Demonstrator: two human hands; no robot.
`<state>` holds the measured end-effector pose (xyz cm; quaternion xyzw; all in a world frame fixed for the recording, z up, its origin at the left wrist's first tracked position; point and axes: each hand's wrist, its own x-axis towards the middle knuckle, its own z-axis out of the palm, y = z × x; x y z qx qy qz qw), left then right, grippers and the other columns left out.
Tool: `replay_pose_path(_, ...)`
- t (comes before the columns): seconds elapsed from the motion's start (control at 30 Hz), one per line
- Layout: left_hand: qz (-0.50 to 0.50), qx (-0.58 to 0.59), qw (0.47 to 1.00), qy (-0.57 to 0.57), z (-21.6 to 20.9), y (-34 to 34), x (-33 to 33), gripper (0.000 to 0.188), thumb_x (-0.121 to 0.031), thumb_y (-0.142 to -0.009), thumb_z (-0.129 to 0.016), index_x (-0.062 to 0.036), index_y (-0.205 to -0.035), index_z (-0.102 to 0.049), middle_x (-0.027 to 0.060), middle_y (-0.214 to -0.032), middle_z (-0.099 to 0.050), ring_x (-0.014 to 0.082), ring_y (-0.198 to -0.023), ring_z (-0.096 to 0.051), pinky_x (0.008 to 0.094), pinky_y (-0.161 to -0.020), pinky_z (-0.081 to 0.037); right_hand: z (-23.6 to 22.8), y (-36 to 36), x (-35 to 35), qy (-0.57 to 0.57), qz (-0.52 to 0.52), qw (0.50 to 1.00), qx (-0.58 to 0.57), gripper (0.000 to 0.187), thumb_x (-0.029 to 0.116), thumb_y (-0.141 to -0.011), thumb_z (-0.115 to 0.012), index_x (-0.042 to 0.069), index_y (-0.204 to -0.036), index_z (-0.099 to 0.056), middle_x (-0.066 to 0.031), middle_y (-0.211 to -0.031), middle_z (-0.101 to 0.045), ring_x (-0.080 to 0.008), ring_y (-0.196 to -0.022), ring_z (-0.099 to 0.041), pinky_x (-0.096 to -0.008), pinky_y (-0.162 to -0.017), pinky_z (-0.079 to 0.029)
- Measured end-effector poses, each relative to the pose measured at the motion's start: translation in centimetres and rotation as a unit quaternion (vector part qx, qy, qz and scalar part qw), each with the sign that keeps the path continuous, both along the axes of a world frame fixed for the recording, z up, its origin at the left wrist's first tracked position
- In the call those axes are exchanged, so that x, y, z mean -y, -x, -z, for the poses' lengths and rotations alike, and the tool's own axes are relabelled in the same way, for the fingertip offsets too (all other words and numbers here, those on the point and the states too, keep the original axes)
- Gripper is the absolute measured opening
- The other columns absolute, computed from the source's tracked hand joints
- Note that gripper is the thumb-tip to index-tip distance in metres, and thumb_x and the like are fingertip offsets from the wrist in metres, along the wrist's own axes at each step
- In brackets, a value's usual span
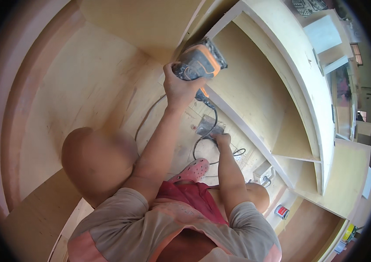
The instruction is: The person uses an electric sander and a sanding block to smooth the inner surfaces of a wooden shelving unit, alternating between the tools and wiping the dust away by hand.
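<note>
My left hand (181, 89) is wrapped round an orange and black power sander (197, 61), raised with its flat pad tilted up toward the cabinet wall. From its rear a black cable (215, 114) hangs down and loops on the floor. Lower and to the right, my right hand (222, 139) is closed beside a dark grey square sheet (209, 125) and the cable. What its fingers pinch is too small and dark to tell. A pink clog (196, 169) is on my foot just below.
Pale wooden panels (85, 74) rise at the left. A white-edged cabinet frame (246, 120) with open compartments stands at the right. A white box-like piece (263, 170) sits on the floor near my right knee, and a small can (281, 212) lies farther right.
</note>
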<state>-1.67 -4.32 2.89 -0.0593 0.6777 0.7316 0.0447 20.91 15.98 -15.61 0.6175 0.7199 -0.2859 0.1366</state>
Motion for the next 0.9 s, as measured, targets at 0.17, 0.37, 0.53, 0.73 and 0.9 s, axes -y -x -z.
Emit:
replay_pose_path(0.17,-0.014,0.095,0.991,-0.089,4.8,0.1,0.8,0.072,-0.015,-0.054,-0.080,0.0007,-0.113,-0.041,0.0186,-0.108,-0.056,0.0268,-0.095,-0.059,0.0357,-0.083,-0.049,-6.1,1.8,0.4,0.048,-0.020,0.998,-0.045,0.048,0.020,-0.064,-0.084,-0.006,-0.099,-0.063,-0.0152,-0.084,-0.066,-0.0229,-0.071,-0.064,-0.0360,-0.058,-0.050)
replay_pose_path(0.37,-0.059,0.194,0.970,-0.133,9.9,-0.3,2.1,0.070,-0.012,-0.055,-0.080,0.0032,-0.111,-0.041,0.0168,-0.103,-0.054,0.0230,-0.089,-0.057,0.0320,-0.078,-0.049,-24.4,6.7,4.0,-0.089,-0.130,0.962,-0.225,0.040,0.007,-0.072,-0.077,-0.004,-0.104,-0.057,-0.0106,-0.080,-0.066,-0.0141,-0.057,-0.059,-0.0269,-0.049,-0.047)
replay_pose_path(0.53,-0.039,0.214,0.963,-0.158,11.1,-0.4,2.6,0.068,-0.010,-0.056,-0.078,0.0040,-0.111,-0.041,0.0158,-0.102,-0.053,0.0202,-0.084,-0.057,0.0293,-0.072,-0.051,-34.2,9.3,4.4,-0.015,-0.142,0.798,-0.586,0.044,-0.002,-0.079,-0.064,0.000,-0.121,-0.052,-0.0120,-0.109,-0.062,-0.0200,-0.095,-0.061,-0.0325,-0.084,-0.049)
replay_pose_path(0.73,-0.004,0.228,0.965,-0.130,11.0,-0.4,3.5,0.068,-0.010,-0.057,-0.078,0.0050,-0.112,-0.040,0.0161,-0.102,-0.053,0.0211,-0.084,-0.058,0.0299,-0.073,-0.051,-33.2,5.7,5.3,0.133,-0.298,0.759,-0.564,0.059,0.006,-0.067,-0.079,-0.003,-0.117,-0.051,-0.0176,-0.110,-0.061,-0.0238,-0.095,-0.062,-0.0347,-0.081,-0.051)
replay_pose_path(0.9,0.000,0.240,0.966,-0.098,12.6,-0.2,3.1,0.067,-0.011,-0.057,-0.077,0.0052,-0.113,-0.043,0.0152,-0.102,-0.055,0.0218,-0.086,-0.058,0.0308,-0.072,-0.050,-27.1,2.8,13.4,0.654,-0.235,0.695,-0.185,0.074,0.009,-0.075,-0.079,-0.009,-0.134,-0.039,-0.0177,-0.126,-0.055,-0.0186,-0.113,-0.054,-0.0306,-0.090,-0.048)
